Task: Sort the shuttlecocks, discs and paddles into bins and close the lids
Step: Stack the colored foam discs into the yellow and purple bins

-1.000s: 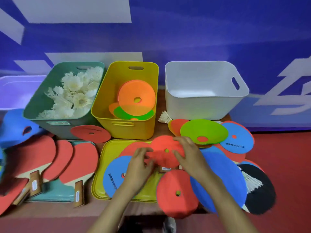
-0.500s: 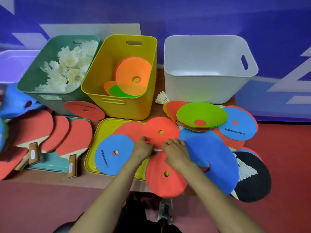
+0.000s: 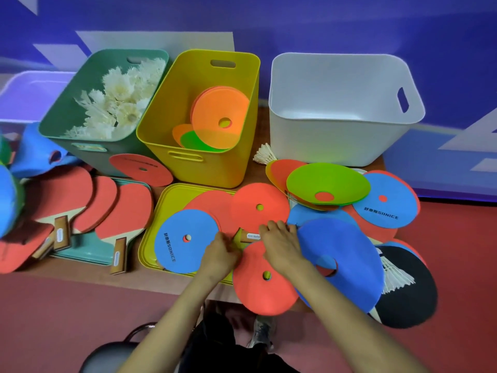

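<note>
My left hand (image 3: 220, 250) and right hand (image 3: 281, 244) meet over a heap of discs on the yellow lid (image 3: 150, 232). Between them shows a wooden paddle handle (image 3: 250, 235); my right fingers bend down over it. My left fingers curl at the edge of the red discs (image 3: 259, 208), and their grip is hidden. A blue disc (image 3: 187, 240) and a red disc (image 3: 265, 281) lie beside the hands. The green bin (image 3: 53, 125) holds shuttlecocks, the yellow bin (image 3: 150, 135) holds discs, and the white bin (image 3: 336, 141) holds nothing I can see.
Red paddles (image 3: 126, 211) lie on a teal lid (image 3: 88, 251) at the left. More discs (image 3: 328, 181), a black paddle (image 3: 408, 300) and two loose shuttlecocks (image 3: 265, 154) (image 3: 395, 275) crowd the right side. A red disc (image 3: 139, 168) leans on the green bin.
Both hands laid down the red disc they held up and dropped to the wooden handle under the heap. The camera tilted lower.
</note>
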A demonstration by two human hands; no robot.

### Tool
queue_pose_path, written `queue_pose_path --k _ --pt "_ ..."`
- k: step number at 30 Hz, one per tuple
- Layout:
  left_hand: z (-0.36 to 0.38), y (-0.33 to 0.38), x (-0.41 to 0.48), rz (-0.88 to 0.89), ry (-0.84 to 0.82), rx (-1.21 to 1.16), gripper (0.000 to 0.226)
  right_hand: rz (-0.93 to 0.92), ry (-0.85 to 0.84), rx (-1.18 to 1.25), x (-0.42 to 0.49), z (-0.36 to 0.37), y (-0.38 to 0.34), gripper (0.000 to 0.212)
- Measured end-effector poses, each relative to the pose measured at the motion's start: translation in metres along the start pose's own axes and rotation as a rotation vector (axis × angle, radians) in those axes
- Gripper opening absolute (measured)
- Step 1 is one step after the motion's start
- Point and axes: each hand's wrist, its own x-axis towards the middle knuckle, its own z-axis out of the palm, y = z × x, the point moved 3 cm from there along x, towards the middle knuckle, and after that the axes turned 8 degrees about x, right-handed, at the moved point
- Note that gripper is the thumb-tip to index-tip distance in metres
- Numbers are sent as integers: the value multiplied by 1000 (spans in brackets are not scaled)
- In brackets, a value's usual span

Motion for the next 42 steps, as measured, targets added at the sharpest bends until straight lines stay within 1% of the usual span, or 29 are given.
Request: queue_pose_path --k 2,3,6,8,10,13,15,17,20,24,27,32,36,38,42 --pt "8 -7 -8 4 -119 79 37 -6 10 3 0 0 0 34" --pt "12 -9 -8 6 -140 108 40 -9 15 3 0 0 0 35" --pt "16 -8 -6 -7 -112 145 44 -13 18 15 0 0 -1 35" --pt "17 -10 -5 3 -70 148 41 -24 19 33 -1 -2 -1 34" --pt "16 -11 -5 33 -81 135 34 -32 3 74 0 -6 -1 30" --pt "13 -16 -8 82 -143 37 14 -20 -43 241 -1 -13 3 23" --pt "6 -21 -11 89 -203 -103 16 -14 -31 370 -1 -16 5 22" --pt "-8 -23 -14 81 -231 -286 12 -21 27 488 1 -20 3 24" --pt "-38 -16 -17 82 -161 -407 8 -108 140 604 8 -27 -7 24" --pt "-73 -3 -17 72 -38 -457 16 -194 267 616 21 -42 -23 22" --pt "-92 2 -18 87 12 -493 14 -264 343 622 28 -56 -34 22" --pt "-126 8 -26 131 30 -649 5 -362 433 587 34 -87 -50 18" --pt "-152 22 -31 218 53 -730 5 -445 518 588 41 -114 -62 10" --pt "-165 29 -32 261 71 -766 9 -467 566 601 46 -128 -68 5" --pt "-189 39 -32 287 110 -836 7 -511 653 601 55 -153 -81 5"
